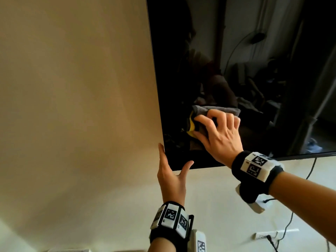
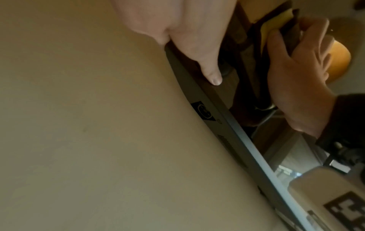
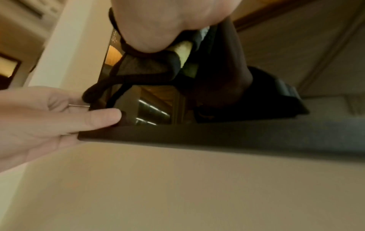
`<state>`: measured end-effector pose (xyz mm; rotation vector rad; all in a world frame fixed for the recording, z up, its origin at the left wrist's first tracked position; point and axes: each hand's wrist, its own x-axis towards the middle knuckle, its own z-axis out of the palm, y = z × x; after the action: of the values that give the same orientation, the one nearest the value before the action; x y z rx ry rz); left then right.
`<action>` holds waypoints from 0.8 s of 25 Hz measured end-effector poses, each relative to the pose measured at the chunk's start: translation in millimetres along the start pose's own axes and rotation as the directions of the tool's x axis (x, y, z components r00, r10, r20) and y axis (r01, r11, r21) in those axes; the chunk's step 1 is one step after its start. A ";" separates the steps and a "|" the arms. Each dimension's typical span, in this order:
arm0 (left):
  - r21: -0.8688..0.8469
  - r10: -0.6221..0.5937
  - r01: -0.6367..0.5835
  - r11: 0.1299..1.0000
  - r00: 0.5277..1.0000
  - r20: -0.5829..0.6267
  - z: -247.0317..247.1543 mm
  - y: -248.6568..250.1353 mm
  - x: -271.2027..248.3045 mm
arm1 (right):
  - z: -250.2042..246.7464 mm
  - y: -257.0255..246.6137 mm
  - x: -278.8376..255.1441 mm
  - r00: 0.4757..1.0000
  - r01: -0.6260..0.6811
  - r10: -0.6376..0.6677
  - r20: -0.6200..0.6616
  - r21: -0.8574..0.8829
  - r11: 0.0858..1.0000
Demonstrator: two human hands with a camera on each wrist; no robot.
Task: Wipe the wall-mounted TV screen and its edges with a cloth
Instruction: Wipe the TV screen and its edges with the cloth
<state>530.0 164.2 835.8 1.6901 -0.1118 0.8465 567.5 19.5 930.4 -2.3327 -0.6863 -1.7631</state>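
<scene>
Left hand (image 1: 171, 179), fingers straight, rests on the glossy TV (image 1: 254, 51) corner; right hand (image 1: 221, 139) clutches plush grey-yellow cloth (image 1: 200, 110) against it

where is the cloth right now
In the head view, the cloth is pressed against the TV screen near its lower-left corner, under the right hand, above the left hand.

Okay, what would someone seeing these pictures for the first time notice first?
The big glossy black wall-mounted TV screen fills the upper right of the head view. Near its lower left corner the right hand holds a folded grey and yellow cloth against the glass, and the left hand rests on that corner, fingers straight.
</scene>
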 end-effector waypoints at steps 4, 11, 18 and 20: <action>-0.244 -0.215 0.186 0.952 0.972 -0.096 13.4 -6.9 -12.5 | 3.0 1.4 9.3 0.970 0.232 -0.226 0.090 -0.058 0.971; -0.223 -0.213 0.192 0.956 0.974 -0.073 19.2 -19.8 -32.9 | 13.9 -2.6 -6.2 0.798 0.581 -0.539 0.272 -0.103 0.808; -0.090 -0.064 0.058 0.994 0.996 -0.058 6.5 -36.0 -41.2 | 15.1 6.6 -17.6 0.826 0.557 -0.527 0.201 -0.147 0.817; -0.110 -0.044 0.033 0.993 0.994 -0.097 9.4 -31.7 -41.5 | 11.9 7.7 -17.4 0.955 0.294 -0.287 0.078 -0.096 0.951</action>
<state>519.7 151.1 785.4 1.5415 -0.0564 0.8786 577.7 12.4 911.6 -2.4734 -1.0177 -1.8895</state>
